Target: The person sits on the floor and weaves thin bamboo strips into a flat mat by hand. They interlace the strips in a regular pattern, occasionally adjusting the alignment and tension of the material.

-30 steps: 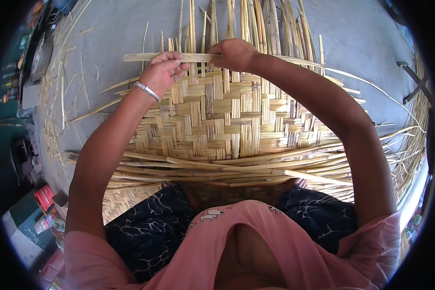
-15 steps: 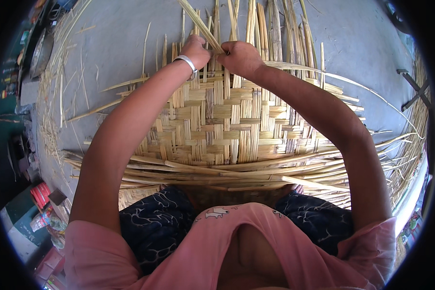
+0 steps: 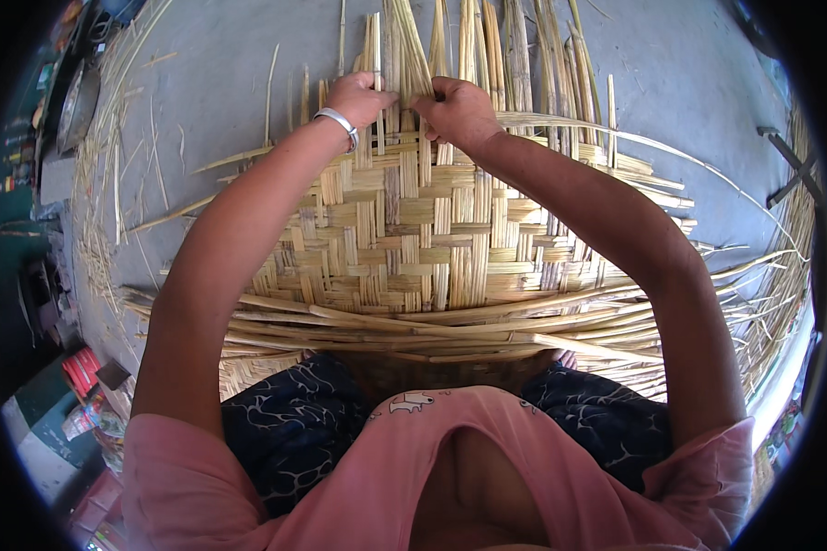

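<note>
Both arms arch forward over a woven mat (image 3: pixel 423 225) on the floor (image 3: pixel 220 101). At its far edge, the right hand (image 3: pixel 459 110) pinches a pale strip (image 3: pixel 414 46); the left hand (image 3: pixel 355 99) curls alongside, grip unclear.

Lit fairly bright and soft over the woven mat (image 3: pixel 423 220) at center and the grey floor (image 3: pixel 216 101) above. Dropping to near black along the far left. Whitish glare on the pale strip (image 3: pixel 785 367) at right edge. Shadowed between the trouser legs (image 3: pixel 294 418), low center. Bowed by fisheye, black at corners, bluish at rim. Crisp mid-frame; mushy clutter (image 3: pixel 83 376) lower left.
</note>
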